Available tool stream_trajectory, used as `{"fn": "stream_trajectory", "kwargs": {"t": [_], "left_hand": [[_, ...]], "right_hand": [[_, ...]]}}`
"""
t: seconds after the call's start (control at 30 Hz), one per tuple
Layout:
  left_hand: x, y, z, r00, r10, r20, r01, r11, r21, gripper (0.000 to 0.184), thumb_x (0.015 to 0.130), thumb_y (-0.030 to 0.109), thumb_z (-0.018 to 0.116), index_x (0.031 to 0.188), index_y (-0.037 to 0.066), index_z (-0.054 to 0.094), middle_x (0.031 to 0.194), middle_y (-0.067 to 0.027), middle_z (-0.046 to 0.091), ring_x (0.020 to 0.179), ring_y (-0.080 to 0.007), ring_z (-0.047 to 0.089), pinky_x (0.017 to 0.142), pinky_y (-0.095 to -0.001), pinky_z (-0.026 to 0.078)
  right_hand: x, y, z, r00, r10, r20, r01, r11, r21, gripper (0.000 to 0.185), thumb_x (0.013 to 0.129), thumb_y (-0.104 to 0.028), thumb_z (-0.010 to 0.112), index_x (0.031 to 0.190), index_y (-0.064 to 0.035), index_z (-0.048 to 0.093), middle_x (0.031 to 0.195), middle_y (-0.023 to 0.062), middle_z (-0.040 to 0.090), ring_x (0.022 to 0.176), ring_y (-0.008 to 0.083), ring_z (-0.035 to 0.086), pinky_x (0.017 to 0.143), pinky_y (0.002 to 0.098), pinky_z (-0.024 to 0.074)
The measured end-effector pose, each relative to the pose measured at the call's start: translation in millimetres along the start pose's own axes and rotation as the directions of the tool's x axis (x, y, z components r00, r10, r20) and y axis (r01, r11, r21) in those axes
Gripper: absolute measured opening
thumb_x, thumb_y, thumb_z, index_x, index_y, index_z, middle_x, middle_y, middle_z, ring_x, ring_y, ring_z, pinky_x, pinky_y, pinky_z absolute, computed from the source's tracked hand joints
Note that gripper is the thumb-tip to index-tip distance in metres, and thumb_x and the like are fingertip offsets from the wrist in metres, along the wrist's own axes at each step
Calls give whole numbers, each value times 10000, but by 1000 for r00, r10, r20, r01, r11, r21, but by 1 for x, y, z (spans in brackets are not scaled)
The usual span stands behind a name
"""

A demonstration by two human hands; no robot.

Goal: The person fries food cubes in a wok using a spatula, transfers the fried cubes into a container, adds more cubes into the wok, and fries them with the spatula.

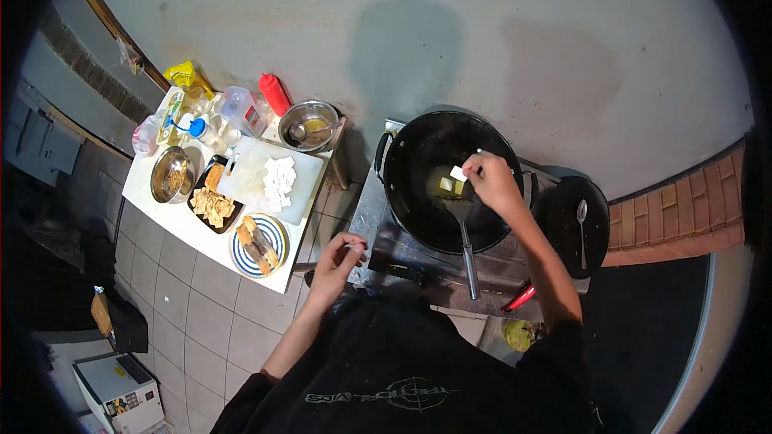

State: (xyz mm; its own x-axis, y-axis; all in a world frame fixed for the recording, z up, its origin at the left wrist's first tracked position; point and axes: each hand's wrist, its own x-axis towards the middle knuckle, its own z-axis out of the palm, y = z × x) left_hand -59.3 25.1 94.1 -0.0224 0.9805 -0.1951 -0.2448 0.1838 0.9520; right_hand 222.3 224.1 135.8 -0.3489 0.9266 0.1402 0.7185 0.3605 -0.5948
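Note:
Over the black wok (410, 217), my right hand (489, 181) pinches a small white piece (458, 173). Just below it, pale pieces (446, 184) lie in the oil at the wok's bottom. A metal spatula (469, 257) leans in the wok, its handle over the near rim. My left hand (338, 264) is beside the stove's left edge, fingers curled round something small and whitish that I cannot make out. Left of the wok, a white cutting board (299, 213) bears several white pieces (279, 181).
The side table (178, 221) holds a metal bowl (310, 124), a red bottle (275, 95), a black tray of fried pieces (212, 207) and a striped plate (240, 252). Right of the wok, a spoon (582, 233) rests on a black lid (563, 229).

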Motion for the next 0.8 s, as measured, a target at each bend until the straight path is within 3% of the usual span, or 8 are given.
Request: {"fn": "stream_trajectory", "kwargs": {"t": [0.2,0.37,0.43,0.53,0.57,0.63,0.73,0.8], "left_hand": [[-22,-9,-31,982,-69,-176,78,996,46,163,981,200,551,1029,49,588,929,-12,607,851,-94,570,762,-243,443],[-23,-15,-74,938,-58,-342,71,997,27,213,978,256,566,1009,46,592,891,-2,588,819,-93,566,751,-250,454],[-15,-16,-98,897,-21,-441,55,996,65,208,951,225,620,1033,34,601,920,-15,604,800,-94,565,701,-236,465],[10,-43,-160,869,120,-481,69,932,357,268,914,221,658,1046,-1,589,946,-31,617,800,-123,596,718,-257,494],[18,-36,-166,848,119,-517,154,878,454,285,877,197,686,1050,-6,587,951,-54,629,809,-135,609,719,-262,498],[34,-38,-186,854,182,-487,171,786,594,373,830,212,731,1086,-8,571,974,-101,635,827,-186,624,749,-290,506],[58,-53,-211,862,251,-440,205,621,756,548,781,251,762,1194,-16,521,1140,-213,562,1040,-353,578,913,-416,470],[70,-60,-220,877,313,-365,145,550,822,633,758,238,779,1255,-16,482,1226,-231,493,1141,-387,511,972,-429,436]], "right_hand": [[34,49,23,999,18,-34,-23,987,-159,82,803,-71,646,875,-51,681,860,165,618,812,362,640,721,446,515],[10,-23,-32,970,-143,-196,148,989,15,57,853,-66,623,858,-10,635,767,147,562,675,299,582,624,373,446],[-12,-67,-51,988,-54,-146,46,997,-58,63,865,-51,609,846,9,618,749,137,551,675,280,577,614,347,432],[-44,-111,-53,977,-127,-173,130,992,3,66,875,-31,587,858,20,625,779,138,579,703,277,604,630,324,446],[-54,-120,-49,973,-146,-178,151,988,13,70,878,-20,574,866,21,630,792,141,590,708,278,612,637,323,455],[-77,-129,-39,988,-112,-107,118,991,56,92,884,-4,550,887,15,640,812,136,607,731,261,628,644,316,475],[-104,-159,-7,999,-31,-18,34,977,211,84,889,-13,564,895,-3,647,826,109,615,713,213,625,614,307,484],[-108,-171,26,998,14,65,-29,972,232,65,884,-24,587,896,-4,648,828,114,608,693,223,617,605,306,483]]}}
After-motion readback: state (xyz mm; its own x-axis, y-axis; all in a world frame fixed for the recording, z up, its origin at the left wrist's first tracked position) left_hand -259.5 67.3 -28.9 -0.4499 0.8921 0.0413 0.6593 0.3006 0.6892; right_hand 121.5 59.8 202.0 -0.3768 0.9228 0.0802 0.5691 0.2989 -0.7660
